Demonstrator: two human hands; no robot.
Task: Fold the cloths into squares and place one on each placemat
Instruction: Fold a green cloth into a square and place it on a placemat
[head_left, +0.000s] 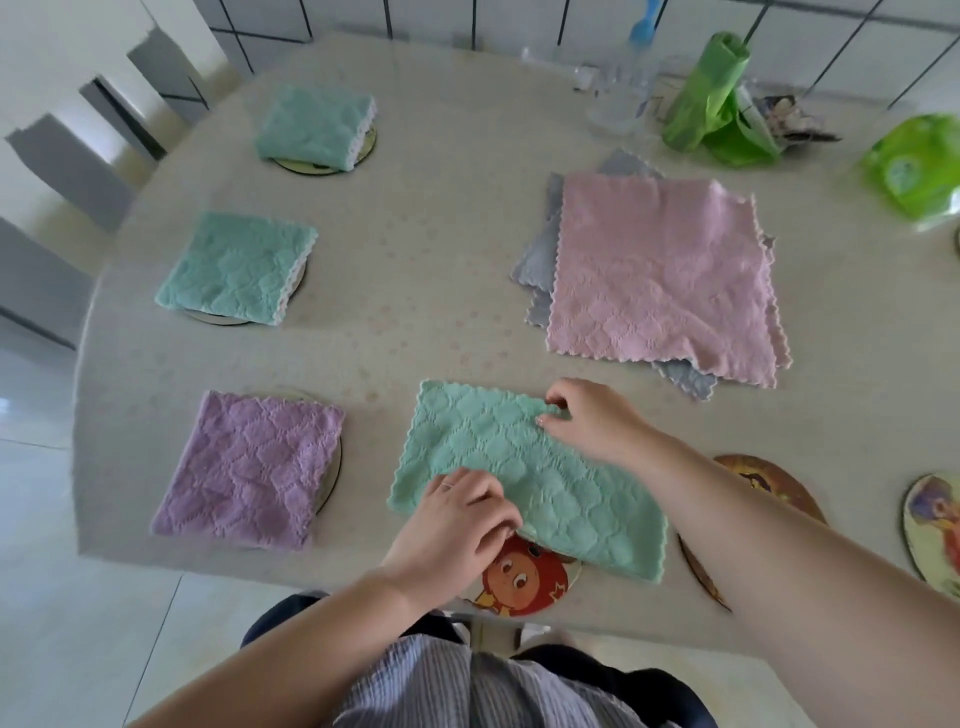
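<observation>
Both hands (457, 519) — green cloth (524, 478) edges

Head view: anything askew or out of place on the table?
Mildly. The unfolded stack is untidy: grey cloths poke out unevenly from under the pink one. The purple folded cloth sits off-centre, its placemat showing only along the right edge. The green cloth, held by both hands, lies slanted and partly over the cartoon placemat. Nothing spilled or damaged.
</observation>
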